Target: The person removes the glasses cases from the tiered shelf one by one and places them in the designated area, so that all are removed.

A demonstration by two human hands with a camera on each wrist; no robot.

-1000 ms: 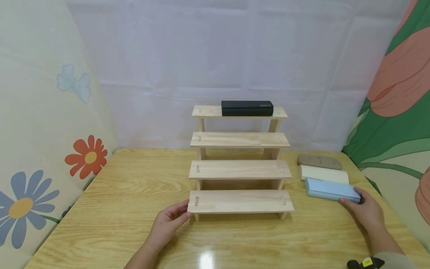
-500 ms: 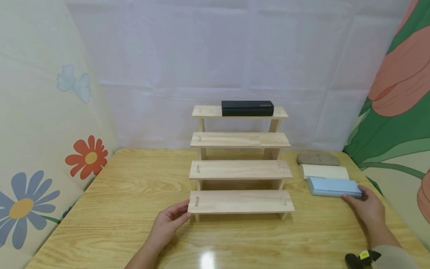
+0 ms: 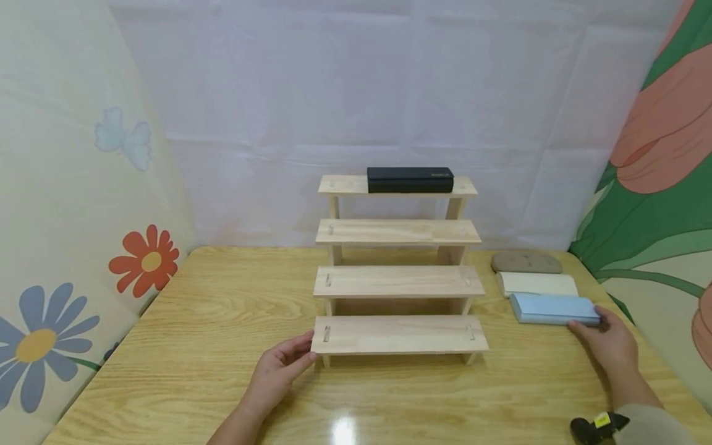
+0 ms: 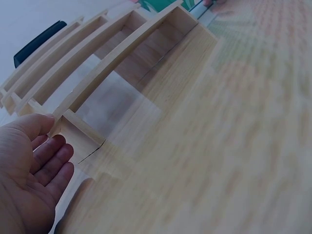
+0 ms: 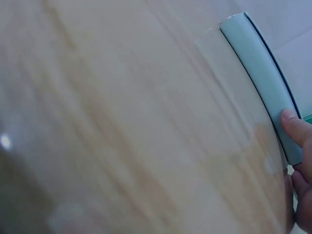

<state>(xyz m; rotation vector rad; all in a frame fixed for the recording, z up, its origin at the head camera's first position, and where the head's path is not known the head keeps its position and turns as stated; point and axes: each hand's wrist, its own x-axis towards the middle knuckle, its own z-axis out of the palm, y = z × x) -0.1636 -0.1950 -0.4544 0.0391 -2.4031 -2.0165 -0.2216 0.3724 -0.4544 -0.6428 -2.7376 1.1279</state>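
A stepped wooden display rack (image 3: pixel 398 334) with several shelves stands mid-table. At the left end of its lowest shelf, my left hand (image 3: pixel 279 371) grips the corner, thumb at the front edge and fingers beside it. My right hand (image 3: pixel 610 346) holds the right end of a light blue glasses case (image 3: pixel 553 308) between thumb and fingers. The right wrist view shows the thumb on the long front side of this blue case (image 5: pixel 265 73). Behind it lie a cream case (image 3: pixel 536 283) and a grey-brown case (image 3: pixel 525 262), in a row.
On the rack's top shelf sits a black oblong case (image 3: pixel 410 180). A white cloth (image 3: pixel 267 93) hangs behind the wood-grain table (image 3: pixel 233 290). Flower-printed cloths (image 3: pixel 50 204) flank it on both sides. A dark strap piece with a yellow label (image 3: pixel 601 423) is at the right wrist.
My right hand has shifted the blue case slightly back and to the right, turning it more level with the cream case. The grey-brown case moved slightly too. My left hand stayed put.
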